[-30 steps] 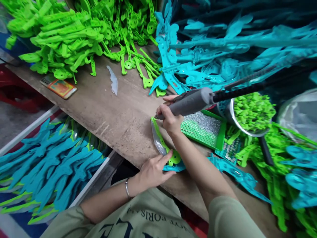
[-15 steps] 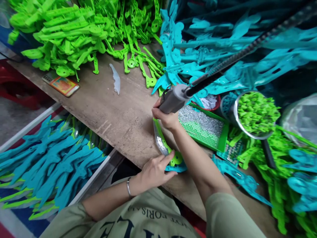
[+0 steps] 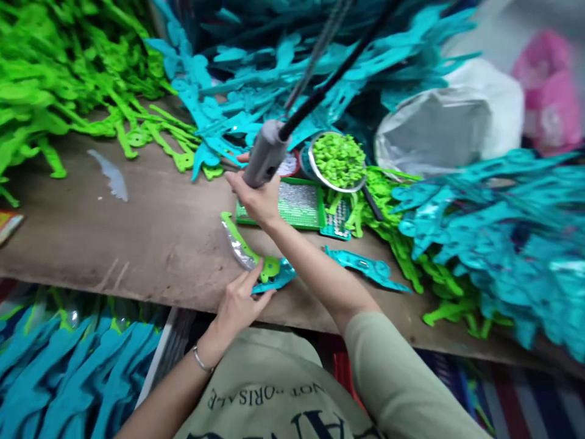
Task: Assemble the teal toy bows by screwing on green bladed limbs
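My right hand [image 3: 258, 198] is wrapped round a grey hanging screwdriver [image 3: 265, 152] with a black cable at its top; its lower tip is hidden. On the table below it lies a part made of a green piece [image 3: 270, 267], a clear blade [image 3: 237, 247] and a blue piece [image 3: 281, 277]. My left hand [image 3: 240, 299] rests its fingertips on the near end of this part, pressing or pinching it. Just beyond my right hand, a green tray [image 3: 299, 204] holds small silvery pieces.
Green parts [image 3: 68, 79] heap at the left, blue parts [image 3: 493, 244] at the right. A metal bowl [image 3: 315, 174] holds small green pieces. A loose clear blade [image 3: 112, 175] lies left. A white sack [image 3: 498, 103] stands behind. Finished-looking blue parts [image 3: 59, 366] lie below the table edge.
The view has swung to the right. My right hand and the screwdriver have moved up and away from the part, towards the tray. My left hand has stayed at the part.
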A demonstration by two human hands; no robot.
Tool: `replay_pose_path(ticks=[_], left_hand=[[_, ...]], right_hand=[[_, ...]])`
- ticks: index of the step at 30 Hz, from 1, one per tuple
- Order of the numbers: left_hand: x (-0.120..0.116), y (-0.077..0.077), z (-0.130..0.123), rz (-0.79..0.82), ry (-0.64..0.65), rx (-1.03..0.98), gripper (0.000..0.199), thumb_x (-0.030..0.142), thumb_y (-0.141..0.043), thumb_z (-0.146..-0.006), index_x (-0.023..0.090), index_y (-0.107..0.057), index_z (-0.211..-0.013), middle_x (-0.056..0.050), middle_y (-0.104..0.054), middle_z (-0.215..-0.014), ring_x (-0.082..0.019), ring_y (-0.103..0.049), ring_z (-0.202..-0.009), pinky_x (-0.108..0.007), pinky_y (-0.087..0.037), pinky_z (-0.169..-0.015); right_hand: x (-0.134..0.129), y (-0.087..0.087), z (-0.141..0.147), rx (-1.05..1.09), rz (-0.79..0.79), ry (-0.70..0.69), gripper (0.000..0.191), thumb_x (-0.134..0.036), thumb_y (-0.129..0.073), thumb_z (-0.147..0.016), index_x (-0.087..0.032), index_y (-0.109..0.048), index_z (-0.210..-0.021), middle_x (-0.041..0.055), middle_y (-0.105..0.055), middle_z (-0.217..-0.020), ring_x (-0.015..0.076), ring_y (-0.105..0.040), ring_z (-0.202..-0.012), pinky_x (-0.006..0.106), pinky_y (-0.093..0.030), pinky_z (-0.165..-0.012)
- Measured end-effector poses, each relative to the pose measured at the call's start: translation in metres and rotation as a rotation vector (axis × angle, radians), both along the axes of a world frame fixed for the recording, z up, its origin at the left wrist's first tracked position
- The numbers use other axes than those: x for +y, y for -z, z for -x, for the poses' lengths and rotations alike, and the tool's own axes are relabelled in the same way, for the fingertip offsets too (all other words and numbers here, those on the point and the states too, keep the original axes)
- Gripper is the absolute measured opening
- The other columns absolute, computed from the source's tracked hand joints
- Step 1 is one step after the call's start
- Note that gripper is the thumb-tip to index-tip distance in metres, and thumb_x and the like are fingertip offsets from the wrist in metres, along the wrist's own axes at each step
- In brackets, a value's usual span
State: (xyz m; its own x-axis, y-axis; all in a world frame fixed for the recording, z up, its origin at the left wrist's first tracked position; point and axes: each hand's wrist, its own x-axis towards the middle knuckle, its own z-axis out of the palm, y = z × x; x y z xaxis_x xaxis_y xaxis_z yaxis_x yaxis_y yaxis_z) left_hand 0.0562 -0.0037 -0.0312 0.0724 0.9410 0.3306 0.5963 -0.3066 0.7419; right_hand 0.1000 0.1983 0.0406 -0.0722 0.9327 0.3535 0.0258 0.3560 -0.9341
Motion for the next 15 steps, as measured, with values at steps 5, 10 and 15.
replay_pose_path(ticks=[5, 10, 15], left_hand=[[0.000, -0.011, 0.010, -0.086, -0.036, 0.140, 0.048, 0.040, -0.065, -0.098, 0.014, -0.063, -0.139, -0.005, -0.074, -0.083, -0.015, -0.069, -0.062, -0.024, -0.060, -0.062], [-0.010, -0.020, 0.052, -0.150, -0.141, 0.298, 0.051, 0.046, -0.067, -0.096, 0.013, -0.067, -0.134, -0.003, -0.075, -0.080, -0.015, -0.069, -0.059, -0.024, -0.058, -0.064], [-0.020, -0.025, 0.112, -0.079, -0.179, 0.426, 0.060, 0.056, -0.064, -0.095, 0.020, -0.062, -0.143, -0.002, -0.074, -0.081, -0.019, -0.070, -0.061, -0.030, -0.058, -0.067]], right_hand=[[0.000, -0.008, -0.021, -0.158, 0.067, -0.105, 0.043, -0.030, -0.075, -0.081, -0.025, -0.050, -0.115, -0.0022, -0.066, -0.089, 0.0187, -0.062, -0.082, 0.038, -0.055, -0.081], [-0.024, -0.019, -0.047, -0.307, 0.063, -0.194, 0.051, -0.024, -0.066, -0.084, -0.025, -0.041, -0.128, 0.0032, -0.066, -0.108, 0.0234, -0.065, -0.095, 0.042, -0.055, -0.088], [-0.042, -0.025, -0.072, -0.426, -0.022, -0.186, 0.051, -0.032, -0.064, -0.089, -0.019, -0.040, -0.132, 0.0136, -0.061, -0.129, 0.0293, -0.062, -0.115, 0.047, -0.053, -0.097]])
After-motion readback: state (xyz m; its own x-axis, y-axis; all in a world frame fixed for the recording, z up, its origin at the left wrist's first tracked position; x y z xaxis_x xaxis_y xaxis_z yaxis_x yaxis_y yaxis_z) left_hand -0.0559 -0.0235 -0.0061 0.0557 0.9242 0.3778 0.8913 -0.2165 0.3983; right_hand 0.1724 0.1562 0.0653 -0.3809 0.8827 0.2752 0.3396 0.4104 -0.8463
